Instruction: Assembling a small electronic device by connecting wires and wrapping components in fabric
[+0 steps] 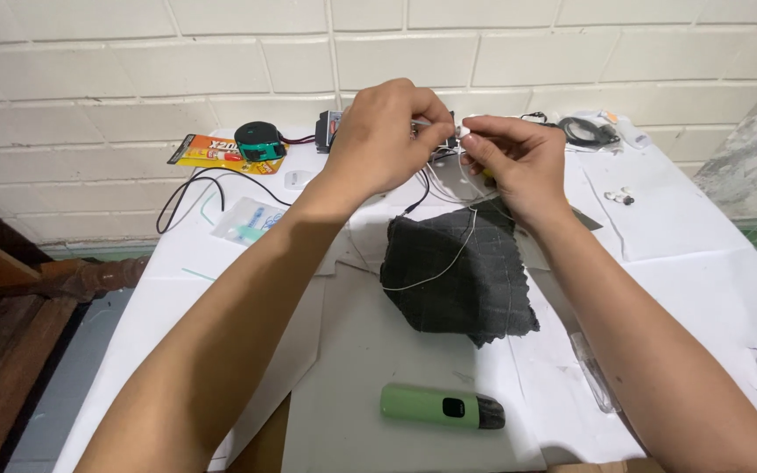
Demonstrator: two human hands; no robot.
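My left hand [387, 136] and my right hand [514, 158] are raised together over the far part of the table, fingertips almost meeting. Between them they pinch a small white part [464, 133] with a thin white wire [449, 258] that hangs down and loops over a dark checked cloth [457, 271]. The cloth lies flat on the white paper-covered table [703, 271], just below both hands. What exactly the left fingers grip is partly hidden by the hand itself.
A green and black pen-shaped device [442, 406] lies near the front. Far left sit an orange glue package [212, 151], a green and black tape measure [260, 140], a black cable [187, 188] and a clear bag [249, 219]. Black cords [587, 131] and small beads [619, 197] lie far right.
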